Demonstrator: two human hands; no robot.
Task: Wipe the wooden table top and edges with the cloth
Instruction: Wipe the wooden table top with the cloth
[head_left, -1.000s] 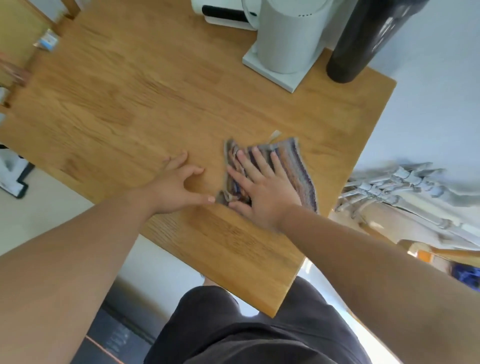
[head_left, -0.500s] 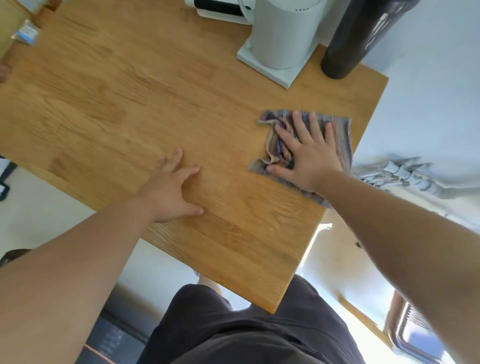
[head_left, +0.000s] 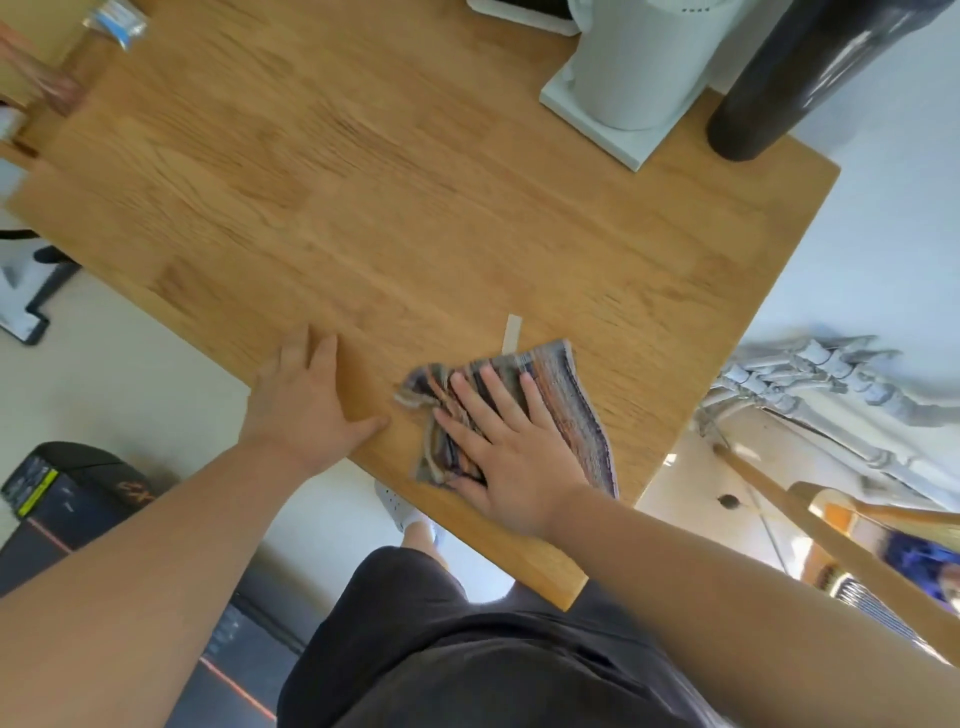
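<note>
A striped multicoloured cloth (head_left: 576, 400) lies bunched on the wooden table (head_left: 395, 208) near its front right corner. My right hand (head_left: 511, 447) presses flat on the cloth with fingers spread, its heel close to the table's front edge. My left hand (head_left: 306, 405) rests flat on the bare wood at the front edge, just left of the cloth, thumb pointing toward it. A small pale tag (head_left: 511, 332) sticks out from the cloth's far side.
A white appliance on a white base (head_left: 623, 93) and a dark cylindrical bottle (head_left: 779, 88) stand at the table's far right. A small packet (head_left: 117, 21) lies at the far left. A black box (head_left: 67, 493) sits on the floor below left.
My right hand has dragged the cloth back from near the right edge toward me and the front edge. My left hand has stayed planted at the front edge.
</note>
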